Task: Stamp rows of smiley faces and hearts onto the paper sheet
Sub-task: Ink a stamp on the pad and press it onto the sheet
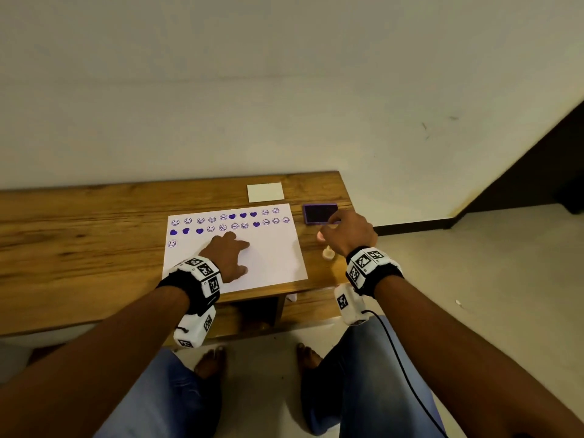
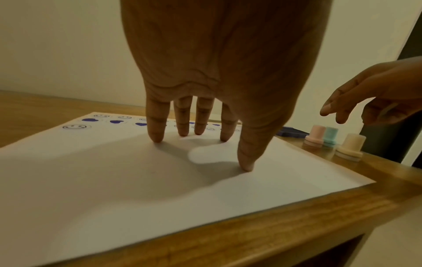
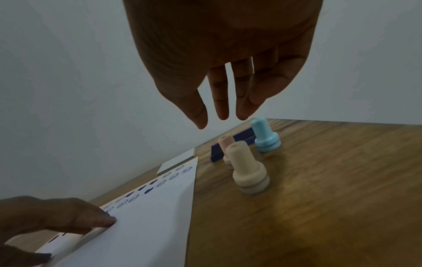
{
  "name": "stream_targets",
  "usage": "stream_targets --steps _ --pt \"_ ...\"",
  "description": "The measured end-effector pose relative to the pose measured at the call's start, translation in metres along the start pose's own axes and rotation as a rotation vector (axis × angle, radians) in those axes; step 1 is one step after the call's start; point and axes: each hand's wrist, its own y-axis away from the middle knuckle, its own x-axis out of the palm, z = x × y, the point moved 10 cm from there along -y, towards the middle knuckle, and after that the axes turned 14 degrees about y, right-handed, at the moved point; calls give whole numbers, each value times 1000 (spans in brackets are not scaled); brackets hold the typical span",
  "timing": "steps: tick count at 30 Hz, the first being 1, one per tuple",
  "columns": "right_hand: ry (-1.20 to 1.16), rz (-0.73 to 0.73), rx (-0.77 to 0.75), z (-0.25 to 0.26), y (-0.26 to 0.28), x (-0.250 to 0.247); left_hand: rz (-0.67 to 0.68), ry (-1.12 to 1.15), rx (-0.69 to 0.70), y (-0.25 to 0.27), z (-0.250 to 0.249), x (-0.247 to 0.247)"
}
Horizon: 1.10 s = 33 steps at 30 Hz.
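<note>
Head view: the left hand (image 1: 227, 254) lies on the white rectangular paper sheet (image 1: 271, 257) with fingers spread wide and straight, pressing it to the brown wooden worktop (image 1: 79, 235). Beyond its fingertips run two rows of purple stamped smileys and hearts (image 1: 232, 221), with a single smiley starting a third row to the hand's left. The right hand (image 1: 347, 233) hangs above the worktop just off the sheet's right edge, fingers loosely extended, holding nothing. Beyond it sits a purple rectangular ink pad (image 1: 319, 214); under and beside it a pink stamp and a cream plastic stamp (image 1: 328, 252) are partly hidden. A small white card (image 1: 265, 192) lies beyond the sheet.

Left wrist view: all four fingertips (image 2: 156, 137) and the thumb touch the blank part of the sheet (image 2: 114, 180). To the hand's right, off the sheet, stand a pink plastic stamp (image 2: 316, 135), a light-blue plastic stamp (image 2: 331, 136) and the cream stamp (image 2: 350, 146), all upright. The right hand (image 2: 374, 95) hovers above them, apart from all three.

Right wrist view: the right hand (image 3: 219, 72) is open, fingers pointing down, clear of the stamps. Below its fingertips the cream stamp (image 3: 247, 171) stands nearest, the pink stamp (image 3: 224, 144) just behind it, the blue stamp (image 3: 266, 138) beside the ink pad (image 3: 217, 152). The left hand (image 3: 57, 216) rests on the sheet (image 3: 148, 225) to its left.
</note>
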Motion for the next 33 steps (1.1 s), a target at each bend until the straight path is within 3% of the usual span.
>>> stream_targets --steps 9,12,16,20,22,28,33 --pt "92 28 -23 8 4 13 -39 -60 42 -4 -13 -15" --pt "48 40 -15 5 4 11 -87 34 84 -5 -24 -23" --pt "-195 34 -27 0 3 1 -160 341 199 -4 -52 -28" --pt "-712 132 -33 3 9 -1 -174 743 250 0 -86 -26" --pt "-840 163 -37 4 13 -3 -163 859 292 0 -105 -24" --pt "-970 231 7 5 17 -1 -267 927 353 1 -129 -28" --pt "-988 249 -42 12 19 2 -334 928 344 3 -126 -31"
